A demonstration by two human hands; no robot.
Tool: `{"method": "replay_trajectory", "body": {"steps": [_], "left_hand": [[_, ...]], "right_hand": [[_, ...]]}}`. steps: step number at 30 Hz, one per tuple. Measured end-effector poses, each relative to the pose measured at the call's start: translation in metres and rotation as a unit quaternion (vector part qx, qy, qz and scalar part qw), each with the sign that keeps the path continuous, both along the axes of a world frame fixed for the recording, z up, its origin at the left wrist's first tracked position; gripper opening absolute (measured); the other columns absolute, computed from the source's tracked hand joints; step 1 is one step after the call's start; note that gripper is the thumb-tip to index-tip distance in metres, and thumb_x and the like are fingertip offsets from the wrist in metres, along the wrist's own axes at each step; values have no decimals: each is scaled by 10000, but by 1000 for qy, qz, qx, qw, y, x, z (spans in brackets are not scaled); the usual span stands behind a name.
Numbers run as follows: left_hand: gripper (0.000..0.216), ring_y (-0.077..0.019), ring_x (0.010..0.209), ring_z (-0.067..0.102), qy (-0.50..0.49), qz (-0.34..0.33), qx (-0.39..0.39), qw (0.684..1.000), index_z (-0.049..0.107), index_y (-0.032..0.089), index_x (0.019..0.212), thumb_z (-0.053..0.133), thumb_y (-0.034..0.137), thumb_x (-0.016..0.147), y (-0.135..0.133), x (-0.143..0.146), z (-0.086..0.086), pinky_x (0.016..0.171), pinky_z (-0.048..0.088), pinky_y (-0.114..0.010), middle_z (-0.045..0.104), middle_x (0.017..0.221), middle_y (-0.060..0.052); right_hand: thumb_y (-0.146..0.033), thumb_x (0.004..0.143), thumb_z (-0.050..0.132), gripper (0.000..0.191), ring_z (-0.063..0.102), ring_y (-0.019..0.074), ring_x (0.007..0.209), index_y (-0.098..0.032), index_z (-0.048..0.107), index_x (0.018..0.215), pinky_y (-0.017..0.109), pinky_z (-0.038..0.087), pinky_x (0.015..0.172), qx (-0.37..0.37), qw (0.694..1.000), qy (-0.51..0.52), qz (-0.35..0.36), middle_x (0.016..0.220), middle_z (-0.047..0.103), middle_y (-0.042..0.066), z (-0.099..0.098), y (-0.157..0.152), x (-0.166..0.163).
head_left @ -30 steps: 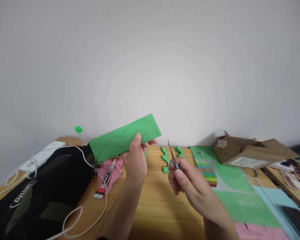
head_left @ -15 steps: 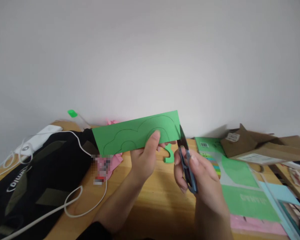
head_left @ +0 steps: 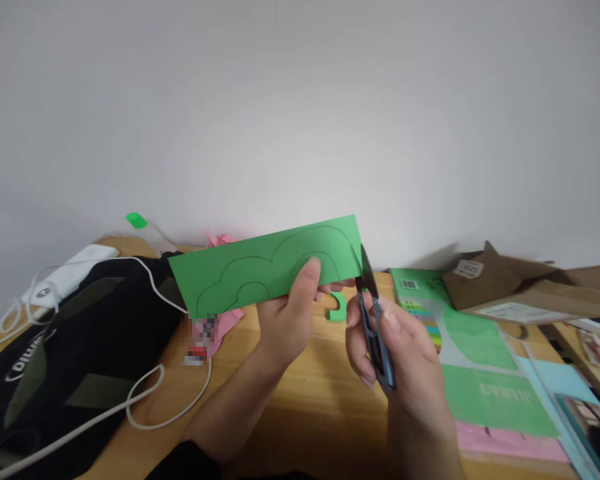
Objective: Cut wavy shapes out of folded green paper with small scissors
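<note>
Item 1: green foam strip (head_left: 260,267), held off the counter (head_left: 305,400) in my left hand (head_left: 285,320). Thumb closed on the front face near the right end, fingers behind, so the strip stands flat toward me with its pencilled wavy outline in plain view. It tilts, left end lower, right end raised toward the blades.

Item 2: blue snips (head_left: 375,327), gripped in my right hand (head_left: 395,353), fingers wrapped round the handle. The dark blade tips point up and meet the right short edge of the strip, where the drawn curve runs out. Whether the blades have bitten in yet I cannot tell. Held upright, likely so the cut can follow the line from that end.

Item 3: small green cut piece (head_left: 336,307), lying on the counter behind my hands, partly hidden.

Item 4: pink scraps (head_left: 225,320) on the counter under the strip, beside a blurred-out patch.

Item 5: black bag (head_left: 70,353) at left, a white cable (head_left: 145,400) looped over it, a white charger (head_left: 70,273) at the far corner.

Item 6: pack of coloured sheets (head_left: 485,373) at right, lying flat, green on top; brown cardboard box (head_left: 525,293) behind it, near the wall.
</note>
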State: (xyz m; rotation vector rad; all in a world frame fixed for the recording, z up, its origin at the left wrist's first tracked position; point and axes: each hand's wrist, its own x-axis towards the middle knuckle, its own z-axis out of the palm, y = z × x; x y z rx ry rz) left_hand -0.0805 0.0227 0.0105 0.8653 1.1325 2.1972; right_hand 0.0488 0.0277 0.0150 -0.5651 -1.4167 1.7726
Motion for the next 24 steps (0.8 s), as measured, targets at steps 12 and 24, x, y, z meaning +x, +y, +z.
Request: {"method": "replay_trajectory", "body": {"steps": [12, 24], "left_hand": [[356, -122, 507, 582, 0, -4, -16, 1000, 557, 206, 547, 619, 382, 850, 0, 1, -1, 532, 495, -258, 601, 521, 17], [338, -122, 511, 605, -30, -12, -11, 999, 568, 198, 548, 638, 353, 839, -1, 4, 1, 516, 493, -246, 602, 516, 18]], "right_hand": [[-460, 975, 451, 320, 257, 74, 367, -199, 558, 822, 224, 200, 374, -1, 1000, -20, -10, 432, 404, -79, 2, 2, -2], [-449, 983, 449, 340, 233, 64, 383, -199, 501, 758, 217, 179, 374, 3, 1000, -11, -2, 443, 377, -84, 2, 1, -2]]}}
